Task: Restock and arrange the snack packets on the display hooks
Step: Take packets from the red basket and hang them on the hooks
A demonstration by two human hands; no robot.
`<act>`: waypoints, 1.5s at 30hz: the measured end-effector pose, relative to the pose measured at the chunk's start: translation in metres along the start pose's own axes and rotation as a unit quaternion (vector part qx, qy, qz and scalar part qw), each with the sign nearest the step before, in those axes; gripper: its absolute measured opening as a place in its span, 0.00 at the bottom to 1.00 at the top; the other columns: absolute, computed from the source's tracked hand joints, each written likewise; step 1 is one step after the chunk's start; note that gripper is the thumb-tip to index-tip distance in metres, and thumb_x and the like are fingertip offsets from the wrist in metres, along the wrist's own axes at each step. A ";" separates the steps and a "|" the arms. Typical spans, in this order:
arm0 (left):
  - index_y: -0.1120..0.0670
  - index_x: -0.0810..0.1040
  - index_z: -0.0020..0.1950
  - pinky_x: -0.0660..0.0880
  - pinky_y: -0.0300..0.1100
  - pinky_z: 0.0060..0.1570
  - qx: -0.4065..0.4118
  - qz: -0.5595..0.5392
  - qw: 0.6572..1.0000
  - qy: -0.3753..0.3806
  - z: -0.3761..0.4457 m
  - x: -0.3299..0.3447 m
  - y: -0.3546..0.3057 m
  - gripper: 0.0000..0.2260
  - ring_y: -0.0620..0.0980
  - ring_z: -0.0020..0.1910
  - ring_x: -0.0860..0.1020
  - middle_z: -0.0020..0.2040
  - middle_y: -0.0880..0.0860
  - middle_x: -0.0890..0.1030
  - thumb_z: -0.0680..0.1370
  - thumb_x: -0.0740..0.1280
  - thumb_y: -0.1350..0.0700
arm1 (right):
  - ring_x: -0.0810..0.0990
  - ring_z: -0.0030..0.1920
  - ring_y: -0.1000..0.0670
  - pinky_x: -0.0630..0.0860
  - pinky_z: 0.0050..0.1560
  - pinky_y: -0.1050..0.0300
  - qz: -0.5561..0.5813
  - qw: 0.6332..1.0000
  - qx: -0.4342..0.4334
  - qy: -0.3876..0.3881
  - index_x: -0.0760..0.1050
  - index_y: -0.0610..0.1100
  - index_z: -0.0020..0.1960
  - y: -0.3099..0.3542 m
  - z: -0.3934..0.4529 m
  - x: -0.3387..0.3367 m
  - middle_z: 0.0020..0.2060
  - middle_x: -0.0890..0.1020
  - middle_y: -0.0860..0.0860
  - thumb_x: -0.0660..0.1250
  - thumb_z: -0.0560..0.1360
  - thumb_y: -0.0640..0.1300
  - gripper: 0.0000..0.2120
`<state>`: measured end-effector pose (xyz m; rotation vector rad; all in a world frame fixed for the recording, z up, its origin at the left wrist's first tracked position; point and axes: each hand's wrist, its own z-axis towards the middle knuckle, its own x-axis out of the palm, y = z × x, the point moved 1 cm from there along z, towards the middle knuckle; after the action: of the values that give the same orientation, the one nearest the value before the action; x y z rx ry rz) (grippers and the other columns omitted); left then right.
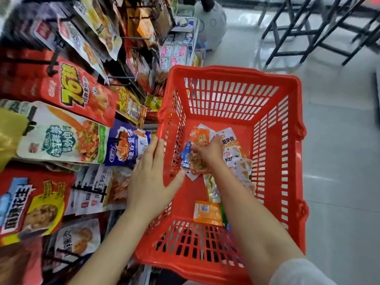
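1. Head view shows, far to the left of both hands, the display rack [61, 112] packed with hanging snack packets, their hooks [121, 78] poking out toward the aisle. A red packet [76, 89] and a white-and-green packet [61, 138] hang above and left of the left hand.

2. Just beyond the left hand's fingertips hangs a blue packet [125, 145]; below its wrist side hang white packets [92, 190] on a black hook.

3. The left hand [151, 177] lies flat, fingers straight and together, resting over the left rim of the red basket [287, 83], thumb spread inward. It holds nothing and seems to steady the basket.

4. To the right of it and deeper in, the right hand [209, 150] reaches down to the basket floor, fingers curled onto an orange packet [198, 161]. I judge it to be gripping that packet, though the fingertips are partly hidden. The packet's long axis runs away from the person, along the forearm.

5. Under that hand a small blue packet [186, 156] lies to its left, white packets [236, 159] to its right, and another orange packet [207, 212] sits nearer the person, beneath the forearm.

6. The coming move likely carries the orange packet up and leftward over the rim to the hooks; the right hand is the nearer one.

7. Right of the basket is pale tiled floor [339, 161], with dark stool legs [308, 33] far beyond.
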<state>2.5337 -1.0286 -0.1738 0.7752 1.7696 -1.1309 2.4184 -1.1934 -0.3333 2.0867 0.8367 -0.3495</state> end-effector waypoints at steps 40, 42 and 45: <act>0.52 0.46 0.84 0.54 0.55 0.78 -0.019 0.010 0.999 0.026 -0.035 0.000 0.003 0.40 0.55 0.82 0.50 0.84 0.50 0.44 0.80 0.61 0.37 | 0.80 0.55 0.44 0.79 0.61 0.40 0.066 0.994 -0.005 0.083 0.78 0.52 0.60 -0.051 -0.054 -0.021 0.57 0.78 0.46 0.82 0.63 0.45 0.27; 0.52 0.47 0.84 0.56 0.56 0.78 -0.016 0.008 1.000 0.021 -0.035 -0.001 0.002 0.40 0.55 0.82 0.51 0.84 0.50 0.45 0.80 0.62 0.38 | 0.83 0.47 0.47 0.81 0.56 0.41 0.146 0.983 -0.003 0.113 0.76 0.48 0.58 -0.031 -0.065 -0.018 0.49 0.83 0.48 0.79 0.68 0.36 0.22; 0.52 0.47 0.84 0.59 0.56 0.77 -0.017 0.007 1.000 0.023 -0.036 -0.001 0.004 0.40 0.54 0.82 0.51 0.84 0.49 0.44 0.80 0.62 0.38 | 0.83 0.45 0.52 0.79 0.51 0.52 0.200 0.973 -0.037 0.114 0.74 0.46 0.62 -0.006 -0.079 -0.036 0.46 0.84 0.53 0.75 0.72 0.33 0.22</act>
<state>2.5251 -0.9944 -0.1668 0.7986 1.8145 -1.0795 2.3838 -1.1441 -0.2699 2.1888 0.5277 0.1374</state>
